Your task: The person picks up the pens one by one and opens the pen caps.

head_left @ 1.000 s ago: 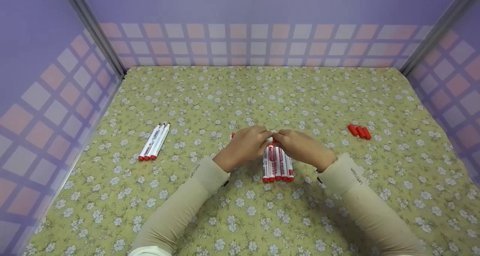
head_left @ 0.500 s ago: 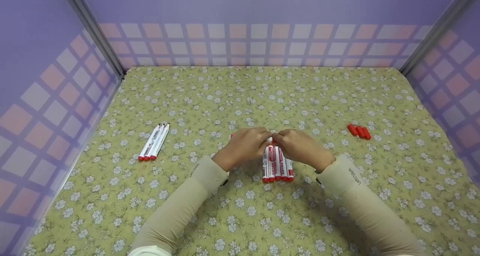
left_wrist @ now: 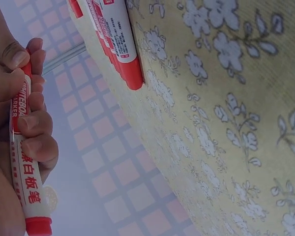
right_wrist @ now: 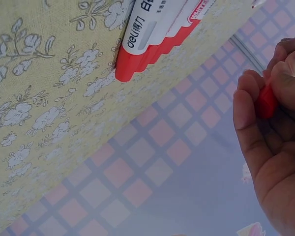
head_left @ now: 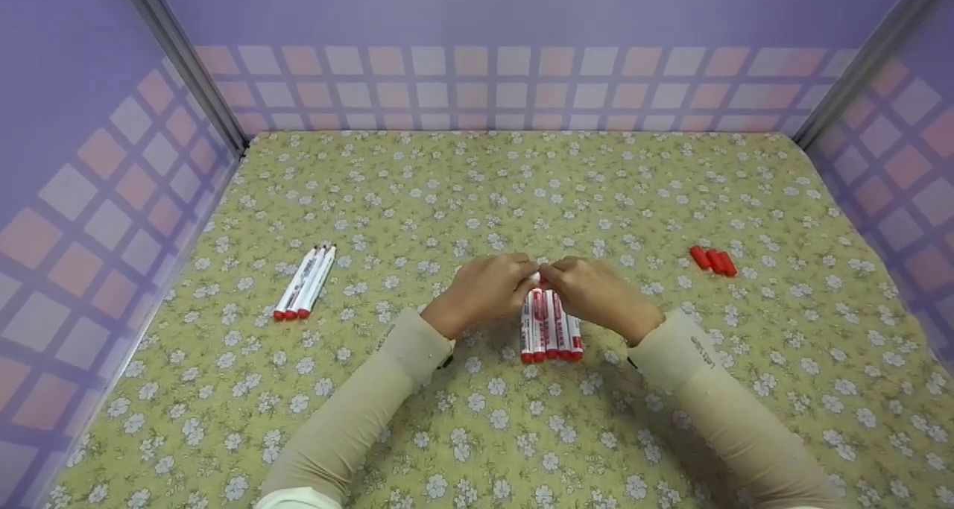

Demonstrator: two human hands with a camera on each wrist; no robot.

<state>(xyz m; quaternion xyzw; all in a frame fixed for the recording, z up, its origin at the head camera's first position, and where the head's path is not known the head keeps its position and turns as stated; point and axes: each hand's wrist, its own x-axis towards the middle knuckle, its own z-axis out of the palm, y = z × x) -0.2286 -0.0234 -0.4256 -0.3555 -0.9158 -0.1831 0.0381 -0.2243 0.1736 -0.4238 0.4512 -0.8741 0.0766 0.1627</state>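
Observation:
In the head view my left hand point(head_left: 484, 289) and right hand point(head_left: 596, 296) meet above a row of markers. The left fingers curl round a white whiteboard marker point(left_wrist: 30, 169) with red print and a red end, plain in the left wrist view. Between thumb and fingers, my right hand pinches a red cap point(right_wrist: 266, 103) at that marker's other end. Whether the cap is fully on the marker is hidden by the fingers. Just below the hands, several capped markers point(head_left: 550, 330) lie side by side on the floral cloth.
Three uncapped white markers point(head_left: 304, 284) lie together at the left. Three loose red caps point(head_left: 713, 260) lie at the right. Purple checked panels point(head_left: 477, 84) stand at the back and both sides of the cloth-covered table point(head_left: 417, 196).
Both hands stay almost in place, still holding the marker and cap. A red end that showed left of the left hand is now out of sight in the head view.

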